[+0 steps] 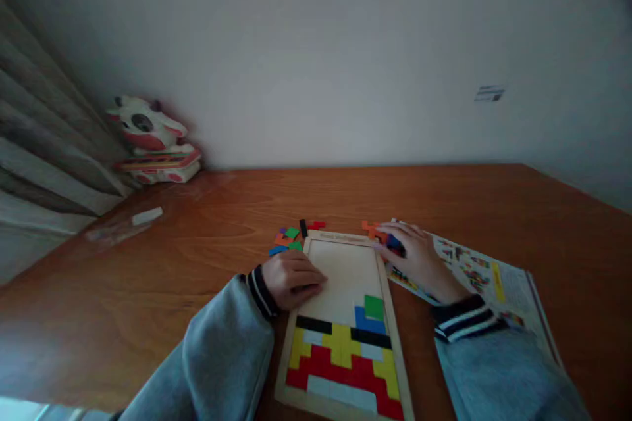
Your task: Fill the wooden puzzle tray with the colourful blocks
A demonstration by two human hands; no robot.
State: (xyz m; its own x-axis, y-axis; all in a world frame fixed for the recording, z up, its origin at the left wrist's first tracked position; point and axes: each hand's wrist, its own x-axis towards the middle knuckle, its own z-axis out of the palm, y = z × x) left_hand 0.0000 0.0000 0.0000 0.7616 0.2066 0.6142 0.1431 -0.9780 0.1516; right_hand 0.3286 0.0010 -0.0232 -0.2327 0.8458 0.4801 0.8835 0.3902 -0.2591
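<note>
A wooden puzzle tray [340,237] lies on the table, its near part filled with red, yellow, black and white pieces. A blue piece [368,323] and a green piece [374,307] sit above them at the right. My left hand [292,278] rests on the tray's left edge, fingers together; whether it holds anything is hidden. Beyond the tray's upper right side, my right hand [411,251] reaches with thumb and fingers apart around loose orange [374,231] and dark blue [395,245] pieces. Its hold on them is unclear.
Loose coloured pieces [291,233] lie by the tray's upper left corner, with black and red ones beside them. A printed booklet [513,283] lies under my right forearm. A cow toy [153,138] stands at the back left, near a white object [147,216].
</note>
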